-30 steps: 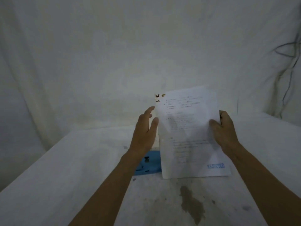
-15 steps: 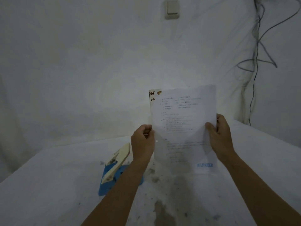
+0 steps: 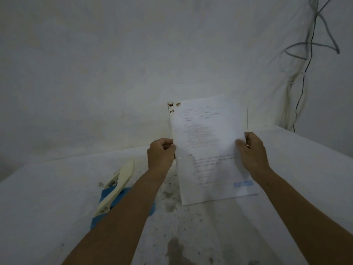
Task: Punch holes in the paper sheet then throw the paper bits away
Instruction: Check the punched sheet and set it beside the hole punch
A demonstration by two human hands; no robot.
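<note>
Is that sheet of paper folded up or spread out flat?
Spread out. The paper is held upright and open, the left hand and right hand pinching its side edges, its print visible.

Dim, flat, grey-blue light; soft focus throughout.
The paper [image 3: 208,148] is the brightest patch, its print too blurred to read. Shadows are faint. Wide-angle bending curves the table [image 3: 47,197] edge and wall corners.

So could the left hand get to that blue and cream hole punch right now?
Probably not yet: the left hand is pinching the printed white paper sheet. Nothing blocks the blue and cream hole punch beside that forearm.
</note>
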